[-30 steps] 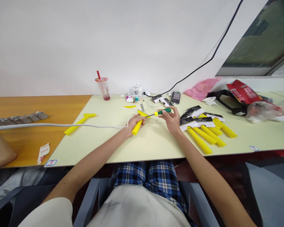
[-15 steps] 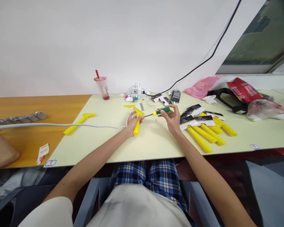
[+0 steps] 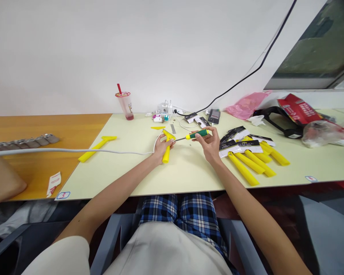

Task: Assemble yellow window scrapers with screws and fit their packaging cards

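Swung steeper since 1 s ago: yellow T-shaped plastic scraper [image 3: 166,154], enclosed by left hand [image 3: 159,149] over pale-green tabletop [image 3: 189,173]. Right hand [image 3: 210,144] pinches green-and-yellow-handled metal screwdriver [image 3: 199,134], shaft near scraper's neck; tip contact unclear. Scraper probably light, stiff, slick; grip just below neck.

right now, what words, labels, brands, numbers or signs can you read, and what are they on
None reads for certain.
Red package: white lettering, too small.
Black-and-white cards: print too small.
Left table sticker: red mark, too blurred.
Right table sticker: too small.
White-and-red packet: red print, blurred.
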A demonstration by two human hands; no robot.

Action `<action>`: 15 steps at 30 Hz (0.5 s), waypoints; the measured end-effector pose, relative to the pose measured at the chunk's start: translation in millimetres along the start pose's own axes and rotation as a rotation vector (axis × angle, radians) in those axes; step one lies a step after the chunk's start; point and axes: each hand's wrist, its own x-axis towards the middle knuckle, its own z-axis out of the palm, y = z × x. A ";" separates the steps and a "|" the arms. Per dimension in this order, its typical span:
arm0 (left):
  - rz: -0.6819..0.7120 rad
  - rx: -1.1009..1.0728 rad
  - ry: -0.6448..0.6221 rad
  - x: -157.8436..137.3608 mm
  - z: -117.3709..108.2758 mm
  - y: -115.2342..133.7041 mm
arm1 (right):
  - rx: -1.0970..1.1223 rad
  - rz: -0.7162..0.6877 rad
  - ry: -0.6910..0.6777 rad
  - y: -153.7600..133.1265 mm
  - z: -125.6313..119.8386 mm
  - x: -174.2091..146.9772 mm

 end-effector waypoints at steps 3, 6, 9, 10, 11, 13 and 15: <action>0.010 0.006 0.012 -0.5 1.2 -0.2 | -0.006 -0.019 -0.012 1.2 -0.6 -0.4; 0.014 0.014 0.028 -1.6 2.9 -0.3 | -0.015 -0.044 -0.025 2.4 -1.2 -0.4; 0.011 0.018 0.026 -2.5 3.8 0.0 | -0.019 -0.056 -0.031 2.7 -1.2 -0.3; 0.011 0.019 0.029 -2.5 3.8 0.1 | -0.020 -0.057 -0.033 2.4 -1.0 -0.3; 0.012 0.021 0.032 -2.4 3.7 0.0 | -0.021 -0.060 -0.035 2.0 -0.8 -0.5; 0.016 0.024 0.040 -1.9 3.2 -0.5 | -0.023 -0.066 -0.039 1.0 -0.3 -1.0; 0.024 0.025 0.044 -1.2 2.7 -1.6 | -0.030 -0.079 -0.043 0.0 0.2 -2.1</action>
